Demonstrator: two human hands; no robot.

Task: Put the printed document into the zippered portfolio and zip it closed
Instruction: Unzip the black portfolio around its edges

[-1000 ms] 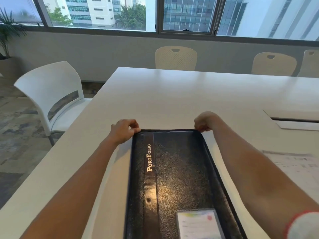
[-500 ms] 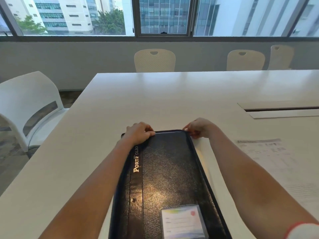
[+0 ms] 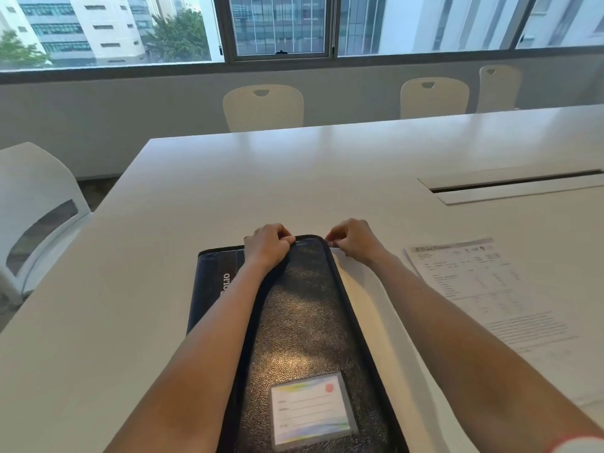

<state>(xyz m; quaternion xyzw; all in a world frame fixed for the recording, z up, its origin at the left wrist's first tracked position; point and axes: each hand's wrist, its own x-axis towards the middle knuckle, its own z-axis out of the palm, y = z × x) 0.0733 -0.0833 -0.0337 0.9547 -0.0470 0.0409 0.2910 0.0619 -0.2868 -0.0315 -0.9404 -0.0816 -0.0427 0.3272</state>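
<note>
At the left of the frame nothing of the task is found, only a white chair (image 3: 36, 204) beside the white table (image 3: 294, 178). In the lower centre the black zippered portfolio (image 3: 304, 315) is laid flat and closed, its far edge pointing to the upper centre. On that far edge the left hand (image 3: 266, 245) is curled shut, pressing down and pinching the cover. Just right of it, at the far right corner, the right hand (image 3: 354, 240) is closed with its fingertips pinched together on something small, judged to be the zipper pull, though the pull itself cannot be made out. At the right of the frame the printed document (image 3: 474, 282) is seen lying flat on the table, well apart from the portfolio.

The step in hand is judged to be the unzipping. It is best done with the cover held firm by the left hand while the pull is drawn along the track, slowly round the curved corner, so that the teeth are not snagged.
</note>
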